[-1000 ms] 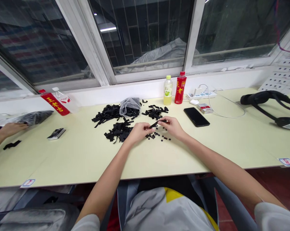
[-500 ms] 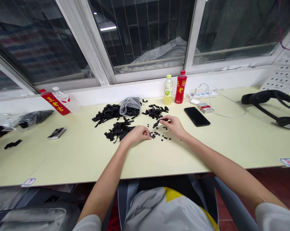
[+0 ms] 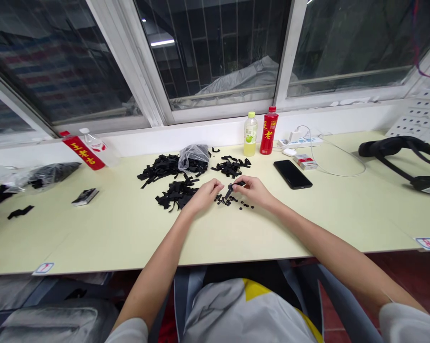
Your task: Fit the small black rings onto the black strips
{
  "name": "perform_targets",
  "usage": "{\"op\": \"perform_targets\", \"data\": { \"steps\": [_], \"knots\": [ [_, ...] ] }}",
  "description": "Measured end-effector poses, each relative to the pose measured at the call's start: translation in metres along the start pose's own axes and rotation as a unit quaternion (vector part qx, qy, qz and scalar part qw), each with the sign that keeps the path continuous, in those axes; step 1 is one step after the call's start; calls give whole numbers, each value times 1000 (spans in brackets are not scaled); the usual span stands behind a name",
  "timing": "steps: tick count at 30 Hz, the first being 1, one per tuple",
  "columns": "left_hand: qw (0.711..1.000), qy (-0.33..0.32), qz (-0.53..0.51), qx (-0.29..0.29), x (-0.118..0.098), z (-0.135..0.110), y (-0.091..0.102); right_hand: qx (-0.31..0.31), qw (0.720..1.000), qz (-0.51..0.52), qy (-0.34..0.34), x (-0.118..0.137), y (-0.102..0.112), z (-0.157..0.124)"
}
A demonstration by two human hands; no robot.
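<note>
broad pale yellow laminate counter (image 3: 307, 224) running left to right under a row of white-framed dark windows (image 3: 218, 52). at the far right of the counter, a black curved padded headset (image 3: 407, 152), well apart from the hands. near the middle, three loose heaps of black cut strips (image 3: 161, 166): one at the back left, one in front of it just beside the left hand, one further right at the back. between the back heaps, a crumpled clear plastic bag (image 3: 193, 157) with more black pieces inside. right of the heaps, a flat black phone (image 3: 292, 173) lying on the counter. behind it near the wall, a red plastic bottle (image 3: 268, 131) standing upright, just beside a pale green plastic bottle (image 3: 250, 135). at the far left, another clear bag of black pieces (image 3: 50, 174) and a red labelled bottle (image 3: 82, 151) lying tilted.

both bare forearms reaching in from below, meeting over the counter in front of the right-hand heap. right hand (image 3: 254, 190) clamped, thumb and fingertips pinched on one end of a short black strip (image 3: 232, 188), held tilted just above the counter. left hand (image 3: 204, 194) with fingers curled in together, fingertips just beside the strip's other end; impossible to tell whether touching it or holding anything. under and just in front of both hands, a scatter of tiny black rings (image 3: 241, 204) lying flat on the counter.
</note>
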State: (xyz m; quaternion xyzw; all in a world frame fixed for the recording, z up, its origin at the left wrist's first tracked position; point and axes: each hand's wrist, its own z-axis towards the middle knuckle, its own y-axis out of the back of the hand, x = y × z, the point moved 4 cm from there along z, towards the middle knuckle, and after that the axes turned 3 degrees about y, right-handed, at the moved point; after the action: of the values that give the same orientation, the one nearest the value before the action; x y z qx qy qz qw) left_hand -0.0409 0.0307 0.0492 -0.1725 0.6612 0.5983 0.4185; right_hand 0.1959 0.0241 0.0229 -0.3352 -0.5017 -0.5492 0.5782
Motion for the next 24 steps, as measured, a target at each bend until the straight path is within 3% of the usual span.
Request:
{"op": "perform_targets", "data": {
  "steps": [8,15,24],
  "knots": [
    [993,15,-117,29,11,10,-25,38,999,-6,-7,7,-10,-6],
    [964,33,-256,59,22,14,-45,35,999,4,-5,6,-12,-7],
    [952,42,-295,63,15,9,-49,15,999,-38,17,2,-9,-3]
  ]
}}
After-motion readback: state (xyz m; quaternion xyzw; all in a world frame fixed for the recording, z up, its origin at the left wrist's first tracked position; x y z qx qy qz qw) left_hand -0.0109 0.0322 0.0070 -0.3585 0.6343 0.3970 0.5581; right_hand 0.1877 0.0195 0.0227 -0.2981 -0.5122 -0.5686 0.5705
